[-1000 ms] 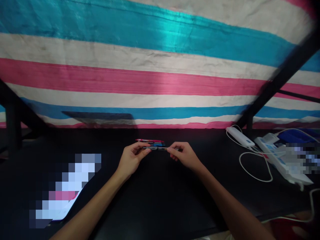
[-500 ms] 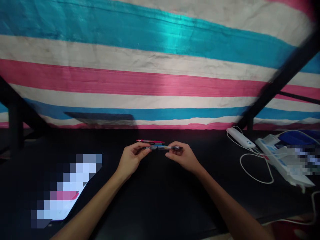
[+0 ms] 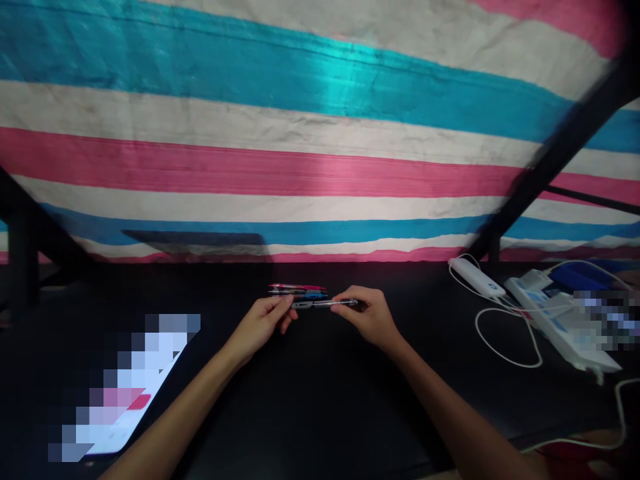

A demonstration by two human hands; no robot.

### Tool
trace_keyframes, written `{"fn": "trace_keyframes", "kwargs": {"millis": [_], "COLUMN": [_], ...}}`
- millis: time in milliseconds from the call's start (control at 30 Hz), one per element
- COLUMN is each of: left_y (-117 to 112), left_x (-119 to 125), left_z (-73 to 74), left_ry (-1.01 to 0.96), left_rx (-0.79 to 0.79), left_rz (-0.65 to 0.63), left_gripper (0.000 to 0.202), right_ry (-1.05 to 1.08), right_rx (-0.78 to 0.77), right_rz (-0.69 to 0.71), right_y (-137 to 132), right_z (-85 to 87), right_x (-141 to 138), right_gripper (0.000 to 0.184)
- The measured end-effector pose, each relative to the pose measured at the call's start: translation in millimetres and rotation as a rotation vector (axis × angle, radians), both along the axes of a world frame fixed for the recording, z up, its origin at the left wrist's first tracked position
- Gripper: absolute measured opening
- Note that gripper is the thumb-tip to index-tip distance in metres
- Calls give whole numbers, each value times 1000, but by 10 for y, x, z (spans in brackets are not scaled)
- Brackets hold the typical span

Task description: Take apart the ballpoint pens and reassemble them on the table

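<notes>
A slim pen [image 3: 320, 303] with a clear barrel and a grey clip part lies level between my two hands, above the black tabletop [image 3: 310, 407]. My left hand [image 3: 263, 325] pinches its left end between thumb and fingers. At its dark right end, my right hand [image 3: 369, 313] grips it with thumb and fingertips. Just beyond the held pen, a red pen [image 3: 297, 287] and a blue-and-dark pen [image 3: 315, 294] rest on the table side by side. My left fingers partly cover that group.
At the left lies a phone [image 3: 127, 413] with a lit, partly blurred screen. On the right are a white power strip [image 3: 560, 327], a white adapter [image 3: 477, 277] and looping white cables [image 3: 507, 363]. Behind the table hangs a striped sheet [image 3: 300, 167], with dark frame bars [image 3: 545, 180] slanting beside it.
Both hands have come slightly nearer to me with the pen, uncovering more of the pens behind. My left fingers have shifted their hold on the pen. The camera view has turned slightly.
</notes>
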State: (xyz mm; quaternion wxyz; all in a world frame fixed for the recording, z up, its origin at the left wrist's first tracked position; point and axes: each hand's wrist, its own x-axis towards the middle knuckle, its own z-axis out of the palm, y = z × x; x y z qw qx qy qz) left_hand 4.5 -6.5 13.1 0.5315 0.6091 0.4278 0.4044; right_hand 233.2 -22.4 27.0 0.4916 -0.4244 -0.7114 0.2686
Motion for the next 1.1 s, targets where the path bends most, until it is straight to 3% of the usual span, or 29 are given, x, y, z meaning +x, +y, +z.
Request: {"fn": "trace_keyframes", "kwargs": {"millis": [267,500,700,1000,1100], "left_y": [-19,-124,-186,-208,-201], "left_x": [-2,34,42,23,15], "left_z": [-9,9,42,11,-6], "left_ry": [219,388,453,529,531], "left_rx": [283,681,960,1153,1179], "left_rz": [53,215,256,215,211], "left_gripper": [33,16,13,17,20], "right_ry": [-82,126,369,566,551], "right_rx": [-19,-319,-584,-981,-1006], "right_rz": [-45,64,212,313,310], "right_y": [-9,28,37,73,76], "right_z": [-8,-56,-74,-57,-45], "right_x": [20,44,25,65,74], "right_gripper": [29,35,38,37,38]}}
